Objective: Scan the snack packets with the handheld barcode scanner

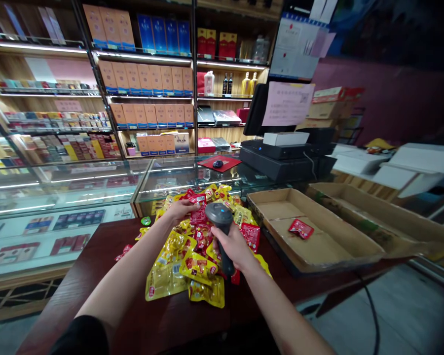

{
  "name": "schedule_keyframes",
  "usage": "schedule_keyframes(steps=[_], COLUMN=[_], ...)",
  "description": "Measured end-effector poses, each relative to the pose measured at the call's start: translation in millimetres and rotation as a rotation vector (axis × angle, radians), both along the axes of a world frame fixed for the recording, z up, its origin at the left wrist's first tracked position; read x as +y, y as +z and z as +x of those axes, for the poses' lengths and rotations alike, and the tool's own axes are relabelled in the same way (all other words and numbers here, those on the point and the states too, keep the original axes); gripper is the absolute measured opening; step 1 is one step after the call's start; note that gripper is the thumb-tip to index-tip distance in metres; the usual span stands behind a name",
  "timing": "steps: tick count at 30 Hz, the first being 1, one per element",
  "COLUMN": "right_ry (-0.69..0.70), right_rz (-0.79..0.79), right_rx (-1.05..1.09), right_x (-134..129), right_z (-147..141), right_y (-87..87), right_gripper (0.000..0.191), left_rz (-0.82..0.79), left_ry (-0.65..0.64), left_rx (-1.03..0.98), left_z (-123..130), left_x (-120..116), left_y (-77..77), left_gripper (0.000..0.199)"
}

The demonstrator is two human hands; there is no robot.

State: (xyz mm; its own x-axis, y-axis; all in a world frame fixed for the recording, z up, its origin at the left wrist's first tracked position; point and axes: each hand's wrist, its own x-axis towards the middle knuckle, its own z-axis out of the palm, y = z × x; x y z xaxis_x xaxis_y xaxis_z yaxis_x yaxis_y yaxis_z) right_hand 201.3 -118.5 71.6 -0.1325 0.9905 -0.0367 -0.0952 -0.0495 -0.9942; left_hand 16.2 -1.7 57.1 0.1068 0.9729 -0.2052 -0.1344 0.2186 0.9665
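My right hand [234, 245] is wrapped round the handle of a dark grey barcode scanner [219, 217], its head tipped away from me over the pile. Just left of the scanner head, my left hand [182, 209] pinches a red snack packet [198, 209] at its edge. Beneath both hands spreads a heap of yellow snack packets [198, 266] mixed with red ones, lying on a dark brown table [122, 291]. One red packet [301, 229] rests alone inside a shallow cardboard box [333, 251] to the right of the heap.
Beside that box sits a second cardboard tray [388, 222]. A glass display counter [170, 177] runs behind the table, bearing a mouse [218, 163] and a cash register with a monitor [255, 109]. Shelves of boxed goods [148, 79] line the back wall.
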Motion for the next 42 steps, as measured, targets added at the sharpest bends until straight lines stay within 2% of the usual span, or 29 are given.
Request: schedule_keyframes(steps=[7, 14, 23, 26, 32, 37, 42], right_ry=[-0.063, -0.074, -0.077, -0.09, -0.132, 0.099, 0.165], right_rz=[0.086, 0.136, 0.091, 0.049, -0.08, -0.374, -0.442], right_rx=[-0.079, -0.08, -0.027, 0.036, 0.42, 0.619, 0.697], right_x=[-6.1, -9.7, -12.2, -5.4, 26.7, 44.4, 52.9], right_z=[-8.0, -11.0, -12.9, -10.8, 9.2, 21.3, 23.6], right_y=[-11.8, -13.4, -11.4, -8.2, 0.6, 0.8, -3.2], right_gripper=[0.027, 0.034, 0.029, 0.024, 0.022, 0.017, 0.018], left_rz=[0.093, 0.11, 0.127, 0.101, -0.023, -0.059, -0.082], left_ry=[-0.04, -0.044, -0.061, -0.077, -0.131, -0.121, -0.164], left_rx=[0.011, 0.037, 0.025, 0.04, 0.059, 0.065, -0.042], left_z=[4.0, 7.7, 7.7, 5.8, -4.3, -10.6, -15.5], left_x=[1.2, -6.8, -9.0, -10.8, -18.6, -23.6, -32.2], left_y=[-5.3, 4.3, 5.2, 6.0, 6.3, 3.0, 9.0], left_gripper=[0.039, 0.042, 0.043, 0.043, 0.043, 0.042, 0.035])
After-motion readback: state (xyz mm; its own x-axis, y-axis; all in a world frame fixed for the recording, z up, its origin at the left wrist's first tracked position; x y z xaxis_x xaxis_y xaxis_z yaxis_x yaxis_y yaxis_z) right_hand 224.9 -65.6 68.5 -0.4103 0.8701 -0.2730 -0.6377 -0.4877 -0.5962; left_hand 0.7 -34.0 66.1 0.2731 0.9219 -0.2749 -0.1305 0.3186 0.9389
